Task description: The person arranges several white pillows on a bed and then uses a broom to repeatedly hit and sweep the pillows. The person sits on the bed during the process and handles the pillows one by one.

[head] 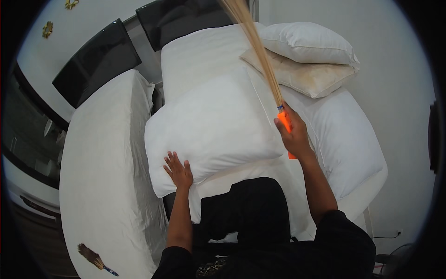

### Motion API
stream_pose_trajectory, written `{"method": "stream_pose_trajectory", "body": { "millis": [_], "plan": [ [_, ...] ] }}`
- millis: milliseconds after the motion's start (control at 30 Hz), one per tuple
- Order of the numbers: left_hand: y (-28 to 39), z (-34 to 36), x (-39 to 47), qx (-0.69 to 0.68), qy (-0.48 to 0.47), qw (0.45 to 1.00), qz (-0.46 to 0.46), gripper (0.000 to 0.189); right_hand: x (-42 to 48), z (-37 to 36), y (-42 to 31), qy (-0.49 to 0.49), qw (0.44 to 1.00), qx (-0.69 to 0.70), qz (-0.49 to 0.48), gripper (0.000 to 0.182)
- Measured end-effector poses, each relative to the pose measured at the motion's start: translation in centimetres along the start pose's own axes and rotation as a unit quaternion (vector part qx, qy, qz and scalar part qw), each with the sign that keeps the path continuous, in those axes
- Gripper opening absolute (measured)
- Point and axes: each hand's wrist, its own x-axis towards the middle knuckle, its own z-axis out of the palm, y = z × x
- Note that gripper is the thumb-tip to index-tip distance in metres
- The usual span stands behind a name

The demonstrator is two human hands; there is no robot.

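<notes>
My right hand [294,130] grips the orange handle [284,120] of a stick broom [259,48]. Its thin bristles are raised and slightly blurred, and their tips pass out at the top of the view. Flat on the near left corner of a large white pillow [216,122] rests my left hand [179,171], fingers spread. That pillow lies on a bed with a white sheet [195,45]. Beside it on the right is another white pillow [348,139]. Past the broom, a white pillow [306,42] is stacked on a stained cream pillow [313,76].
A second white-covered bed [97,167] stands at the left across a narrow gap. On its near end lies a small brush [95,259] with dark bristles. Dark glossy headboard panels [99,62] line the far wall. A cord [385,238] runs from an outlet at lower right.
</notes>
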Motion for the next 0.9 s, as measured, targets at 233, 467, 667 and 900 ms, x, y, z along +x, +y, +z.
{"method": "stream_pose_trajectory", "body": {
  "millis": [233, 467, 667, 900],
  "plan": [
    [-0.6, 0.3, -0.4, 0.017, 0.006, 1.0, 0.004, 0.061, -1.7, -4.0, 2.0, -0.182, 0.904, 0.124, 0.366, 0.048],
    [0.1, 0.2, -0.3, 0.017, 0.007, 1.0, 0.004, 0.06, -5.5, -1.5, 3.8, -0.169, 0.973, 0.009, 0.157, 0.048],
    [0.5, -0.2, -1.2, 0.026, -0.002, 1.0, -0.016, 0.061, -5.0, -3.7, 4.3, -0.185, 0.949, -0.086, 0.239, 0.051],
    [3.7, 1.4, -4.8, -0.086, 0.013, 0.971, -0.222, 0.069, -12.7, -4.0, 2.0, -0.097, 0.976, -0.026, 0.191, 0.049]
  ]
}}
